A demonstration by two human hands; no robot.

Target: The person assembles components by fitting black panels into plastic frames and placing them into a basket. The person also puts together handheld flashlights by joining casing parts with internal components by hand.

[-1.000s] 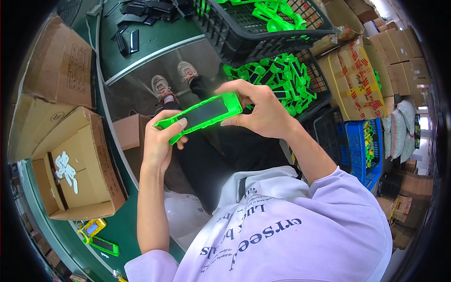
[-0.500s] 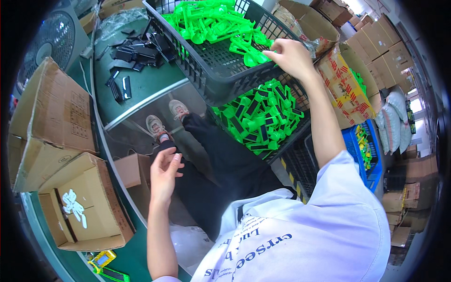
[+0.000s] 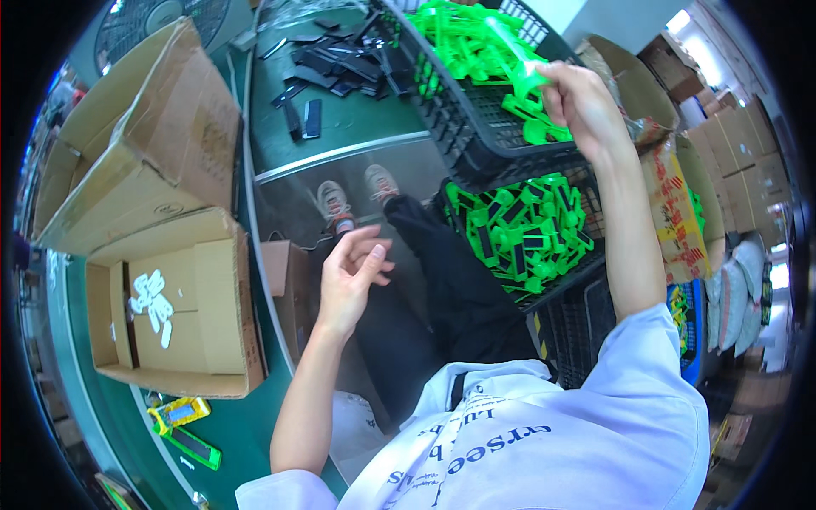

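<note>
My right hand point(image 3: 586, 110) pinches a bright green plastic part point(image 3: 525, 75) with a rounded end and a long stem, smeared by motion. It is raised over the black plastic crate point(image 3: 484, 144) at the upper right, where similar green parts point(image 3: 450, 38) lie in a heap. My left hand point(image 3: 350, 276) hangs over my lap with nothing in it, its fingers loosely bent and apart. Below the first crate, a second one holds green parts fitted with dark panels point(image 3: 527, 238). Loose black panels point(image 3: 348, 64) are scattered on the green table point(image 3: 357, 127) at the top.
On the left stand two open cardboard boxes, a tall one point(image 3: 178, 127) and a low one point(image 3: 212, 297) with white pieces point(image 3: 151, 302). Near it lie a yellow device point(image 3: 180, 414) and a green part point(image 3: 194, 448). A taped carton point(image 3: 676, 212) and blue crate point(image 3: 693, 331) stand at right.
My right hand has lifted a green part up from the crate. My left hand stays empty over my lap. The whole view has shifted, so the scene appears further right.
</note>
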